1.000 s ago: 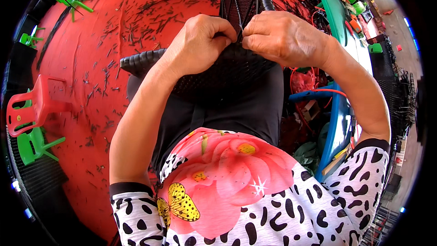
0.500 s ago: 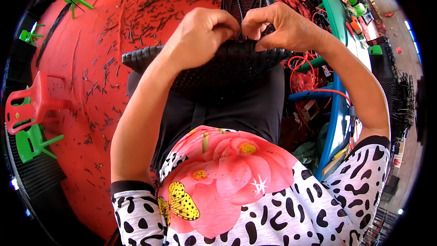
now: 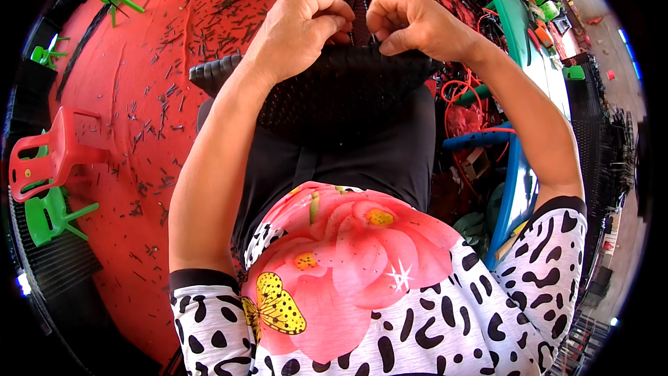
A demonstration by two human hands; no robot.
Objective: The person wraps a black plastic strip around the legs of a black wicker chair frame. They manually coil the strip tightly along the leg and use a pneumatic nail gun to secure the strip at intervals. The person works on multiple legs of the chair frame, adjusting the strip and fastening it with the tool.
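A black woven wicker piece (image 3: 334, 94) rests on my lap, its thick wrapped rim facing me. Beyond the rim, a taller woven panel (image 3: 364, 0) rises away between my hands, and a thin dark strand runs along it. Just above the rim's middle, my left hand (image 3: 299, 31) is closed, thumb and fingertips brought together. My right hand (image 3: 421, 26) is curled in a pinch a short way to the right, its thumb at the rim. Whatever lies between the fingertips of either hand is too small and dark to tell.
Short dark offcuts litter the red floor covering (image 3: 132, 188). At left stand a red plastic chair (image 3: 59, 150) and green chairs (image 3: 52, 217). On the right, a long table (image 3: 511, 28) carries tools and small items. Red tubing (image 3: 456, 97) lies tangled beside it.
Both hands have moved up and away from me, lifting a little off the rim. The gap between them has widened slightly, and the wicker piece has tilted a little.
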